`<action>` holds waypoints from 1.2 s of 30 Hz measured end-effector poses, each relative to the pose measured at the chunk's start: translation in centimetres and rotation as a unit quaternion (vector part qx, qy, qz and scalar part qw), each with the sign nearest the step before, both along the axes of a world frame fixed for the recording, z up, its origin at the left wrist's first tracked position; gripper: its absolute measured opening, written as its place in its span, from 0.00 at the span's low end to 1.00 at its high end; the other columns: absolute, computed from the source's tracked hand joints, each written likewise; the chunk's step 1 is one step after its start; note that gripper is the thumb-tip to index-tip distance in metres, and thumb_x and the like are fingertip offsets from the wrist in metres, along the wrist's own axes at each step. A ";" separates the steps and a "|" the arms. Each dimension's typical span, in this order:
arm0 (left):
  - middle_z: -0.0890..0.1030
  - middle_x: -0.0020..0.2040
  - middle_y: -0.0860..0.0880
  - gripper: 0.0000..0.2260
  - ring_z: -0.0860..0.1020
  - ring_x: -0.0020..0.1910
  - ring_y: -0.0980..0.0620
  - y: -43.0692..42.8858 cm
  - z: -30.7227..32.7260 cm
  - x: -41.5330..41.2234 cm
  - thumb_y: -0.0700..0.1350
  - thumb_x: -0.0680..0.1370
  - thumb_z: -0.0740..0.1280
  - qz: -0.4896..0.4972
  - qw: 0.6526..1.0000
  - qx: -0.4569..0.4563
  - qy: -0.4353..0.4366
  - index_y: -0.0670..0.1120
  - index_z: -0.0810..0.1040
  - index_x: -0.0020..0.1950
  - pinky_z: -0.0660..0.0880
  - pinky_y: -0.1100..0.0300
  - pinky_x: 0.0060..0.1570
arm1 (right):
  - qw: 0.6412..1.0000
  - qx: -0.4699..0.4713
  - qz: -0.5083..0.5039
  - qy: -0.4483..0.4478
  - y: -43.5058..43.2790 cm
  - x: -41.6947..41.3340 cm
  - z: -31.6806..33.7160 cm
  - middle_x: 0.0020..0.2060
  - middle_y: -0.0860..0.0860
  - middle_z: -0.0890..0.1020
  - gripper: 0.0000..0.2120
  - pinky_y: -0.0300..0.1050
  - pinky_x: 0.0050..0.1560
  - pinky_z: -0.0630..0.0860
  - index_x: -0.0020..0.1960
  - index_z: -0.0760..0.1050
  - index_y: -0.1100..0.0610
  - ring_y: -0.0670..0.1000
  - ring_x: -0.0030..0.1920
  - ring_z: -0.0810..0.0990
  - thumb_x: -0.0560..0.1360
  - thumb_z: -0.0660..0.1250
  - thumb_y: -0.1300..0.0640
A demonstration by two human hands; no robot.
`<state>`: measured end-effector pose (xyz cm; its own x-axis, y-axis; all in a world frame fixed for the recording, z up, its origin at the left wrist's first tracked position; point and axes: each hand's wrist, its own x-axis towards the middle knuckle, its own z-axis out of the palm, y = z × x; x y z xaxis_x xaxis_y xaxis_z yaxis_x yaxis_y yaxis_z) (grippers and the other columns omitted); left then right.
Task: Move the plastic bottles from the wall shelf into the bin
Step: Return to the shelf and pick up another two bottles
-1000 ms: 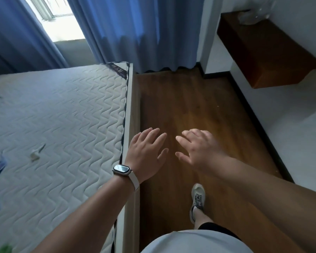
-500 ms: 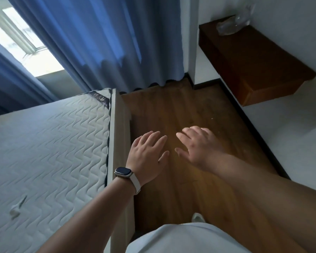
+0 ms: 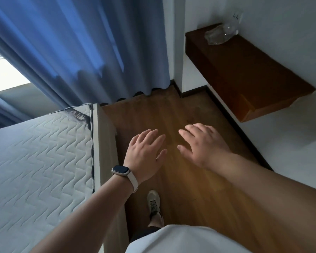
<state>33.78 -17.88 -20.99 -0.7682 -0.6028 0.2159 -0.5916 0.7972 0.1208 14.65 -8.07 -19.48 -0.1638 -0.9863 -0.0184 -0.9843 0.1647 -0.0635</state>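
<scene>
A clear, crumpled plastic bottle [image 3: 219, 34] lies on its side at the far end of the dark wooden wall shelf [image 3: 244, 70], up at the right against the white wall. My left hand [image 3: 145, 151], with a watch on its wrist, and my right hand [image 3: 202, 145] are held out side by side over the wooden floor, palms down, fingers straight and spread, holding nothing. Both are well short of the shelf and below it. No bin is in view.
A bed with a quilted white mattress [image 3: 36, 161] fills the left side, its frame edge [image 3: 104, 143] beside my left arm. Blue curtains [image 3: 84, 48] hang ahead. A strip of wooden floor [image 3: 153, 114] runs between bed and wall. My shoe [image 3: 153, 202] is on it.
The view has swung up and right and moved forward along the floor, bringing the shelf and bottle closer. Both hands keep the same spread pose, and my foot steps forward.
</scene>
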 end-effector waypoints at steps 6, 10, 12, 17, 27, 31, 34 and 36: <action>0.75 0.68 0.49 0.20 0.70 0.70 0.45 -11.4 0.8 -0.5 0.55 0.78 0.65 -0.021 0.999 -0.002 0.047 0.50 0.74 0.68 0.68 0.45 0.67 | 0.999 0.029 -0.034 0.026 -9.2 0.1 1.2 0.71 0.52 0.71 0.28 0.54 0.69 0.63 0.73 0.66 0.51 0.55 0.71 0.67 0.80 0.48 0.36; 0.76 0.67 0.48 0.20 0.71 0.69 0.44 -18.1 1.4 -0.8 0.53 0.77 0.67 -0.046 0.997 -0.006 0.068 0.49 0.75 0.67 0.69 0.43 0.65 | 0.997 0.026 -0.062 0.039 -15.0 -0.4 2.9 0.71 0.52 0.70 0.28 0.55 0.70 0.62 0.74 0.65 0.51 0.55 0.71 0.66 0.80 0.48 0.37; 0.76 0.67 0.48 0.20 0.71 0.69 0.44 -20.6 1.8 -1.5 0.53 0.78 0.67 -0.051 0.997 -0.004 0.064 0.49 0.75 0.68 0.69 0.44 0.65 | 0.996 0.021 -0.073 0.038 -17.3 -0.3 3.2 0.71 0.52 0.71 0.29 0.55 0.70 0.64 0.73 0.65 0.51 0.55 0.71 0.66 0.80 0.48 0.37; 0.76 0.67 0.48 0.20 0.71 0.69 0.44 -24.8 2.0 -4.5 0.54 0.78 0.67 -0.077 0.995 -0.001 0.068 0.49 0.75 0.68 0.68 0.45 0.66 | 0.994 0.029 -0.100 0.026 -20.5 -1.9 3.0 0.70 0.51 0.72 0.29 0.55 0.68 0.66 0.73 0.66 0.51 0.54 0.71 0.67 0.79 0.47 0.36; 0.75 0.69 0.49 0.21 0.70 0.70 0.45 -30.5 0.5 -16.6 0.55 0.78 0.66 -0.106 0.994 0.019 0.002 0.51 0.73 0.70 0.67 0.45 0.67 | 0.989 0.035 -0.146 -0.019 -25.6 -13.3 0.5 0.68 0.52 0.73 0.30 0.55 0.65 0.69 0.72 0.67 0.52 0.55 0.69 0.69 0.78 0.47 0.36; 0.73 0.71 0.51 0.22 0.67 0.72 0.46 -33.1 1.3 -23.7 0.57 0.79 0.62 -0.097 0.994 0.026 -0.032 0.53 0.70 0.72 0.64 0.46 0.69 | 0.988 0.023 -0.149 -0.030 -29.1 -19.9 0.5 0.70 0.51 0.71 0.29 0.53 0.68 0.67 0.73 0.64 0.51 0.54 0.70 0.67 0.79 0.47 0.36; 0.71 0.71 0.52 0.21 0.65 0.73 0.47 -34.7 2.2 -29.3 0.56 0.80 0.61 -0.114 0.991 0.034 -0.061 0.54 0.69 0.72 0.62 0.47 0.70 | 0.986 0.010 -0.160 -0.044 -31.0 -25.2 1.4 0.71 0.51 0.69 0.29 0.53 0.69 0.64 0.74 0.63 0.51 0.54 0.71 0.65 0.80 0.47 0.36; 0.71 0.72 0.52 0.20 0.64 0.73 0.47 -35.6 2.6 -33.2 0.56 0.80 0.61 -0.125 0.990 0.040 -0.060 0.55 0.68 0.72 0.62 0.46 0.70 | 0.985 0.003 -0.167 -0.052 -31.6 -28.9 2.0 0.72 0.51 0.68 0.29 0.54 0.70 0.62 0.75 0.62 0.50 0.54 0.72 0.64 0.80 0.46 0.36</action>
